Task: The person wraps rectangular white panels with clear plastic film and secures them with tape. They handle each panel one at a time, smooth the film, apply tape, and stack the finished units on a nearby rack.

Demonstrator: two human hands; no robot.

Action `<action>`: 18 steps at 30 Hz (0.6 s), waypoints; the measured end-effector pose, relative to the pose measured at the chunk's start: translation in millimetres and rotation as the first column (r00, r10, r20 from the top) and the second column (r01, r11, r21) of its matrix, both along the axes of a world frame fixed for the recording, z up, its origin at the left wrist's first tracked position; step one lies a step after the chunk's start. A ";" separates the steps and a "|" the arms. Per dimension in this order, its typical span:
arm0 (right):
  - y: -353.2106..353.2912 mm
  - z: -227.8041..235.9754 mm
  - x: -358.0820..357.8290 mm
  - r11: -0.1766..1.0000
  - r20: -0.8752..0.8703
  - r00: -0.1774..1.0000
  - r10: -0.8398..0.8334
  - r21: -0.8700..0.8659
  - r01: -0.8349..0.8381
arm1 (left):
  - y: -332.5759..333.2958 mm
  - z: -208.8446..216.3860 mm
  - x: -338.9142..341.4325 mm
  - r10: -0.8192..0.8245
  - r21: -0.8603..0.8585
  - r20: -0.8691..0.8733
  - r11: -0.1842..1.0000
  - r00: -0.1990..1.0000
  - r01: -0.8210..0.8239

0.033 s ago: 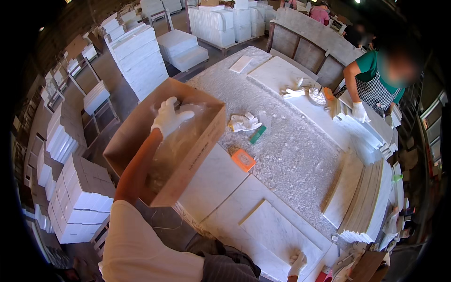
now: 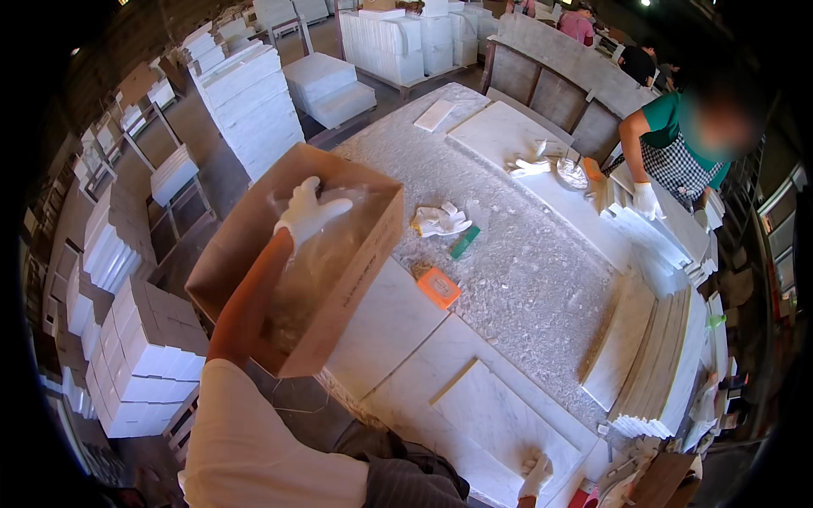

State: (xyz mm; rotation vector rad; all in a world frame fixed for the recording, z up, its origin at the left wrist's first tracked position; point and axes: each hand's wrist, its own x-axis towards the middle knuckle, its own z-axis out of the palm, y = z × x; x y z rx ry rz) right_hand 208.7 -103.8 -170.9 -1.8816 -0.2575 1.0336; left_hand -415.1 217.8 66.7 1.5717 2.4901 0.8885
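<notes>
My left hand, in a white glove, reaches over an open cardboard box at the left edge of the worktable. Its thumb and fingers are spread. Crumpled see-through plastic lies in the box just under that hand; whether the fingers touch it I cannot tell. At the lower right, my gloved right hand has its fingers bent over the near right end of a white marble tile. This tile rests flat on larger marble slabs.
On the dusty table lie an orange block, a green block and loose gloves. Upright tiles line the right side. Across the table, a co-worker's gloved hand touches stacked tiles. Tile stacks and white boxes stand at left.
The cardboard box has shifted very slightly, and my left hand has moved a touch to the right. My right hand and the marble tile stay in place.
</notes>
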 end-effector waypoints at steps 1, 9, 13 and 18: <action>2.9 5.3 -4.2 1.000 -0.001 1.000 0.018 0.005 -0.018 | 4.8 -20.3 -10.3 0.006 -0.019 -0.051 1.000 0.999 -0.007; 5.1 18.4 -20.4 0.999 0.130 0.991 0.009 0.040 -0.015 | 22.3 -8.7 -14.5 -0.192 -0.003 0.060 0.981 0.979 0.193; -1.0 14.0 -8.7 0.996 0.083 0.994 0.067 0.044 -0.071 | 33.7 44.6 7.1 -0.243 0.103 0.261 0.969 0.934 0.223; -8.7 -1.0 -2.4 0.993 0.110 0.992 0.064 0.088 -0.074 | 48.6 42.8 36.7 -0.237 -0.321 0.246 0.895 0.940 0.310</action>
